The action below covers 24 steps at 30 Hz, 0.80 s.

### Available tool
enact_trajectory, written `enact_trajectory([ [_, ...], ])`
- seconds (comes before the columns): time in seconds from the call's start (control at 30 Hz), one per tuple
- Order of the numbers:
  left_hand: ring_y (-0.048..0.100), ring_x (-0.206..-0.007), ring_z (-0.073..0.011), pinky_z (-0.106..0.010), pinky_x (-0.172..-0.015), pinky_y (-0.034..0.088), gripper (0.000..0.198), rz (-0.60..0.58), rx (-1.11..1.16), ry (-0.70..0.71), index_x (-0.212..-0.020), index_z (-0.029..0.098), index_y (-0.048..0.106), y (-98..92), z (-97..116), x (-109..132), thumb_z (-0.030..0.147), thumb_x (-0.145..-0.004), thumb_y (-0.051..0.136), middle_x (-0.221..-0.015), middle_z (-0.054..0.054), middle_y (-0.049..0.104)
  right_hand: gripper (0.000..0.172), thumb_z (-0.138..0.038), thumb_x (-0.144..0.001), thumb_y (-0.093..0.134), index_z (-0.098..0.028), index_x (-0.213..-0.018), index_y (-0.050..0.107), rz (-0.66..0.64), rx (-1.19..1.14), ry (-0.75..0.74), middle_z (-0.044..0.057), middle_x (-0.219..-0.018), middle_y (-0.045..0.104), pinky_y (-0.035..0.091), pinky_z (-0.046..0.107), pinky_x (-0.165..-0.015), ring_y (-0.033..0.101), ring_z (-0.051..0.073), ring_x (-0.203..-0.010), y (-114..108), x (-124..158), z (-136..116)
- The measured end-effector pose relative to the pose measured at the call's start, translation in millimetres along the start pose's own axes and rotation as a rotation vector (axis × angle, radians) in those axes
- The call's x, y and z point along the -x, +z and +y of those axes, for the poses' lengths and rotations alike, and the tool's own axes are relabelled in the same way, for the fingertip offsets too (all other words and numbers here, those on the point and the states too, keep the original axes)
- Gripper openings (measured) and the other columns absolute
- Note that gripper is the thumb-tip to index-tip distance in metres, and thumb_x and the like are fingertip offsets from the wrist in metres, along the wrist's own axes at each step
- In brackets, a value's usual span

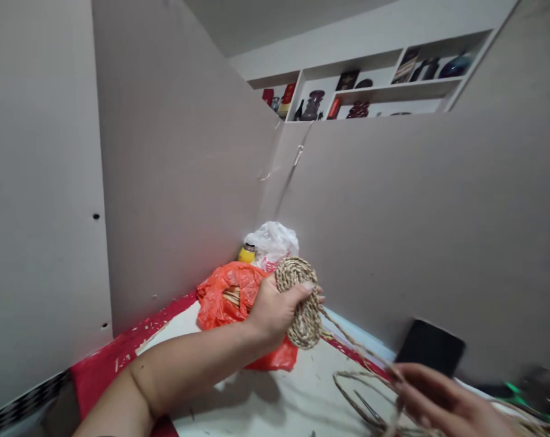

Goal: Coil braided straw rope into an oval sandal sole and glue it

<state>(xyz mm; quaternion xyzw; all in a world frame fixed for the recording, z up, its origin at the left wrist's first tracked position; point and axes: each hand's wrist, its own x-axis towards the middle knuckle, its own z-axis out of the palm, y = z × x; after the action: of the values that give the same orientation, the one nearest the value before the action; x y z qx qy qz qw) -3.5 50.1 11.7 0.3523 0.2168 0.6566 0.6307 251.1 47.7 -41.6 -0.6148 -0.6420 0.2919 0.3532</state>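
My left hand is closed around an oval coil of braided straw, its thumb pressed on the front face. From the coil's right side a straw cord runs down to my right hand, which pinches it between thumb and fingers. More of the cord loops and bunches on the table below the right hand. A thin pointed metal tool lies among those loops. The fingertips of my left hand are partly hidden behind the coil.
An orange plastic bag with straw strips stands behind my left forearm. Beyond it are a white plastic bag and a yellow jar. A flat black object leans at the right partition. Grey panels enclose the white table surface.
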Motion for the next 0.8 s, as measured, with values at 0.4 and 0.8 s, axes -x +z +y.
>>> enact_trajectory([
  [0.4, 0.061, -0.051, -0.0153, -0.025, -0.053, 0.047, 0.018, -0.011, -0.12, -0.408, -0.07, 0.012, 0.062, -25.9, -79, -8, 0.015, -0.057, 0.074, -0.058, -0.003, 0.067, 0.045, -0.044, -0.08, 0.057, -0.016, -0.115, 0.061, 0.108, -0.14, -0.047, 0.014, -0.116, 0.065, 0.043, 0.04, -0.095, 0.06, 0.027, -0.106, 57, 46, 8],
  [0.8, 0.056, -0.048, -0.0126, -0.024, -0.049, 0.045, 0.017, -0.125, -0.147, -0.475, -0.07, 0.014, 0.061, -16.6, -76, 12, 0.019, -0.061, 0.073, -0.055, 0.001, 0.061, 0.041, -0.031, -0.075, 0.067, -0.021, -0.114, 0.055, 0.017, -0.534, -0.054, -0.005, -0.069, 0.053, 0.042, 0.024, -0.052, 0.05, 0.011, -0.054, 74, 59, -15],
])
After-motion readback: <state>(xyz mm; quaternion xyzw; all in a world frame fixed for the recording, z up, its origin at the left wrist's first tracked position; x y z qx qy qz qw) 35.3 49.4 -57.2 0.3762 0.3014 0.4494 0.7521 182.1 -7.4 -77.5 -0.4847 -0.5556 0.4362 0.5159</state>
